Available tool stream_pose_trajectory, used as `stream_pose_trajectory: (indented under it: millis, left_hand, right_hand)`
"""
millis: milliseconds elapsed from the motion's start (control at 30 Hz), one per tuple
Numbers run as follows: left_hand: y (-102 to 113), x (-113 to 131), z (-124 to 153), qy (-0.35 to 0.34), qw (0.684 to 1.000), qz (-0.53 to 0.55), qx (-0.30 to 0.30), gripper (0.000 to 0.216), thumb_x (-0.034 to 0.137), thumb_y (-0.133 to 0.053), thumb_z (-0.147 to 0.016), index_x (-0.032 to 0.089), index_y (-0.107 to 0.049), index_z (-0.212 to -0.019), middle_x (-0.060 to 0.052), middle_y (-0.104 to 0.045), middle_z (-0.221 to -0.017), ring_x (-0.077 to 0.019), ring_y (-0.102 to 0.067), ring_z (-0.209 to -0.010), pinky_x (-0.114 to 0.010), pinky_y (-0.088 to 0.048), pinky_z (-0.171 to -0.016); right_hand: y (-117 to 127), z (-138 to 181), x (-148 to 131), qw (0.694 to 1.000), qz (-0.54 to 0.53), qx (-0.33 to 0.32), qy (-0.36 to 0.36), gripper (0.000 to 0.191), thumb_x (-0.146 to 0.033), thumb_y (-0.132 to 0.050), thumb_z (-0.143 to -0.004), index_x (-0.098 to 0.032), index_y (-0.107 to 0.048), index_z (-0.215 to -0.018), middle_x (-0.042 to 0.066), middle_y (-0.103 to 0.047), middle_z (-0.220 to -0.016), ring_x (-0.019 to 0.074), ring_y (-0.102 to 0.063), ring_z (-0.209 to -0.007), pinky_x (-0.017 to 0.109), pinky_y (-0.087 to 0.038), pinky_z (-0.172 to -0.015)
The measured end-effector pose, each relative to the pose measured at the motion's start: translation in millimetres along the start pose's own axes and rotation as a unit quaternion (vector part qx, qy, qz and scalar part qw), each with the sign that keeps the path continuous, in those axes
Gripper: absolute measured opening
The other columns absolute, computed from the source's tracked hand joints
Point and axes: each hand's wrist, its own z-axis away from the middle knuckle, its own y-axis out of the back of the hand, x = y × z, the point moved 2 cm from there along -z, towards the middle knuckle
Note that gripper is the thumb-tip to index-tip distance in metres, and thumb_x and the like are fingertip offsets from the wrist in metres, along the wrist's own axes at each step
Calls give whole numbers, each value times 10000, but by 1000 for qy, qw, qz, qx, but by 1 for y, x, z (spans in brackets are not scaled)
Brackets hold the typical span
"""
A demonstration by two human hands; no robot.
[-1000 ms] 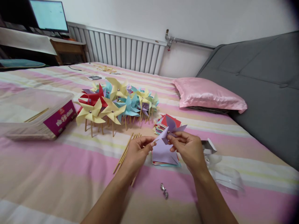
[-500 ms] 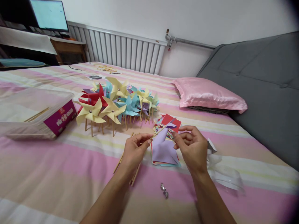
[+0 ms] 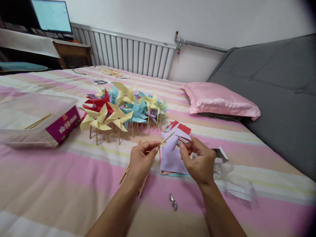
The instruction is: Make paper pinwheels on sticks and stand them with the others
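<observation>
Between thumb and forefinger, my left hand (image 3: 143, 159) pinches a thin wooden stick (image 3: 166, 139) that points up and to the right. A light purple paper pinwheel (image 3: 171, 144) is at the stick's far end; whether the two are joined cannot be seen. My right hand (image 3: 198, 158) is closed with thumb and fingertips at the pinwheel's right side. Under it lies a stack of square paper sheets (image 3: 170, 163), purple on top. More loose sticks (image 3: 143, 187) lie beneath my left hand. Small silvery pieces (image 3: 173, 202) rest on the sheet nearer me.
Several finished pinwheels (image 3: 118, 118) stand on their sticks left of centre. A clear plastic box (image 3: 49, 130) with sticks is at the left. A red paper sheet (image 3: 182, 127) lies behind the stack. At right are clear plastic packaging (image 3: 240, 189) and a pink pillow (image 3: 219, 100).
The purple pinwheel has turned, so its blades now spread more toward me. My right hand has moved slightly left, its fingers closing at the paper. My left hand stays nearly still.
</observation>
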Motion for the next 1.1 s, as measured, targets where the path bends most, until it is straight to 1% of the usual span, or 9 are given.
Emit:
stream_pose_trajectory:
  millis: [100, 233, 333, 433, 533, 633, 800, 900, 1100]
  left_hand:
    - [0, -1, 0, 5, 1000, -19, -19, 201, 193, -684, -671, 149, -729, -863, -62, -720, -820, -155, -627, -704, -238, -464, -627]
    - [1, -2, -1, -22, 996, -81, -14, 194, 186, -637, -715, 153, -725, -885, -65, -718, -842, -165, -636, -724, -246, -471, -627]
    - [3, -3, -1, -67, 985, -157, 6, 198, 178, -584, -755, 154, -722, -895, -73, -709, -876, -171, -636, -737, -268, -478, -649]
    - [3, -2, 1, -136, 963, -231, 19, 222, 159, -537, -784, 169, -718, -913, -69, -694, -888, -171, -626, -761, -281, -475, -680]
    - [4, -1, 3, -187, 942, -277, 27, 239, 139, -513, -798, 176, -711, -927, -62, -682, -873, -159, -610, -748, -278, -466, -681]
    - [4, 1, 4, -211, 936, -282, 30, 240, 115, -507, -802, 172, -705, -923, -53, -674, -849, -144, -599, -726, -266, -460, -666]
    - [3, 4, 4, -229, 934, -275, 18, 221, 113, -519, -808, 176, -702, -914, -47, -670, -847, -140, -593, -727, -260, -451, -641]
    - [2, 4, 4, -237, 933, -270, 14, 209, 123, -522, -814, 181, -704, -899, -45, -666, -829, -140, -587, -717, -262, -448, -632]
    - [0, 5, 5, -237, 935, -265, -3, 224, 114, -519, -807, 194, -706, -900, -38, -667, -813, -136, -590, -709, -264, -450, -647]
  right_hand:
    - [-1, 0, -3, 999, 28, 2, 36, 212, -154, -563, -748, -149, -652, -941, -44, -579, -555, 86, -517, -435, 209, -455, -513]
    - [-4, 4, -4, 977, 176, 21, 118, 317, -134, -538, -768, -189, -634, -1065, -22, -658, -654, 103, -572, -496, 224, -437, -571]
    - [-7, 6, -1, 956, 275, -11, 101, 293, -151, -532, -783, -207, -639, -1049, 2, -680, -698, 136, -602, -538, 242, -397, -546]
    - [-9, 6, 2, 945, 315, -44, 71, 234, -172, -540, -791, -213, -653, -992, 14, -686, -698, 157, -607, -537, 251, -365, -522]
    - [-11, 5, 6, 947, 307, -82, 46, 239, -185, -543, -804, -221, -645, -1018, 23, -705, -742, 173, -623, -553, 257, -364, -518]
    - [-13, 3, 12, 965, 237, -107, 12, 238, -190, -543, -808, -213, -645, -1021, 34, -716, -793, 177, -644, -584, 260, -409, -549]
    - [-14, 1, 20, 992, 83, -86, -33, 157, -188, -529, -817, -203, -663, -897, -3, -699, -683, 150, -658, -555, 238, -459, -585]
    - [-12, 1, 20, 996, 72, -51, -10, 137, -169, -561, -786, -195, -670, -863, -8, -689, -661, 156, -665, -578, 234, -462, -587]
    - [-9, 1, 19, 990, 118, 8, 77, 122, -150, -556, -785, -157, -671, -826, 23, -684, -684, 160, -658, -603, 242, -467, -596]
